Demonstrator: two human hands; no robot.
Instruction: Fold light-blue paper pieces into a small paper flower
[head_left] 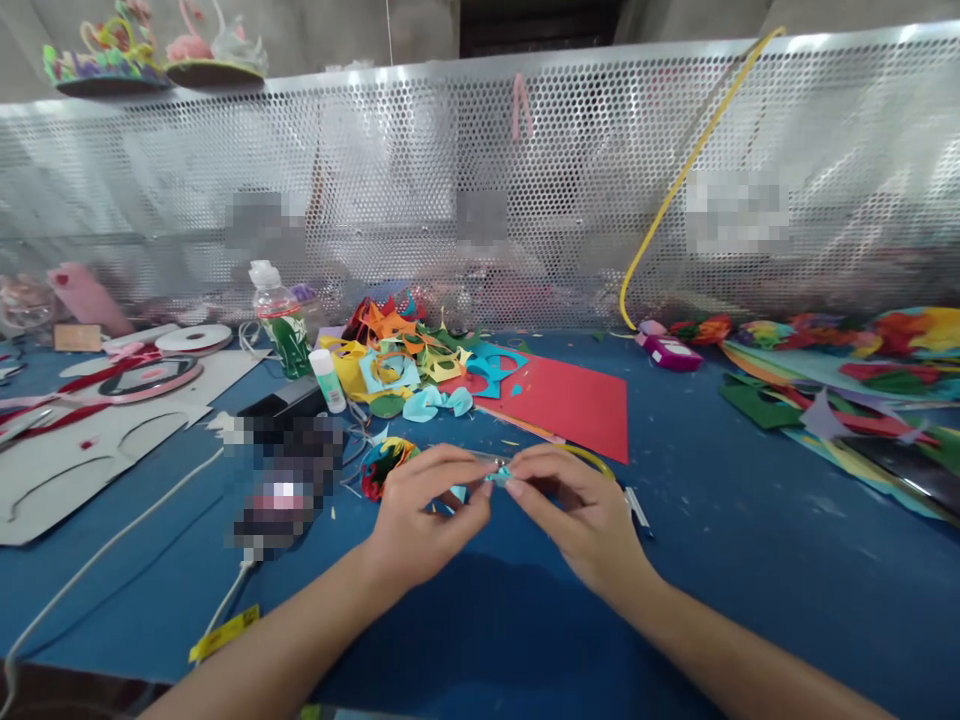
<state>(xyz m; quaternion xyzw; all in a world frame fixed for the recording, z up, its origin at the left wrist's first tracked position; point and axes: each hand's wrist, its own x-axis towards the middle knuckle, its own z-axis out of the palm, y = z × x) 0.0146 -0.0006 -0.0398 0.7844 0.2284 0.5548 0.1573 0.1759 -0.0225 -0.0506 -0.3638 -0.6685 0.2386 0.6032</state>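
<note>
Left hand (435, 508) and right hand (581, 505), fingertips nearly closed, jointly pinch 1 small light-blue piece (499, 476) above the blue surface (750, 560), on the near side of the red sheet (570, 400) and paper scraps (442, 363)

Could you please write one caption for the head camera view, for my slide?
Left hand and right hand pinch a small light-blue piece over a blue table bearing colourful paper scraps.

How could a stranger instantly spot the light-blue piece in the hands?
On the blue table, find the red sheet. Nearer the camera, the left hand and right hand pinch a tiny light-blue piece, unlike the larger light-blue scraps lying beyond.
</note>
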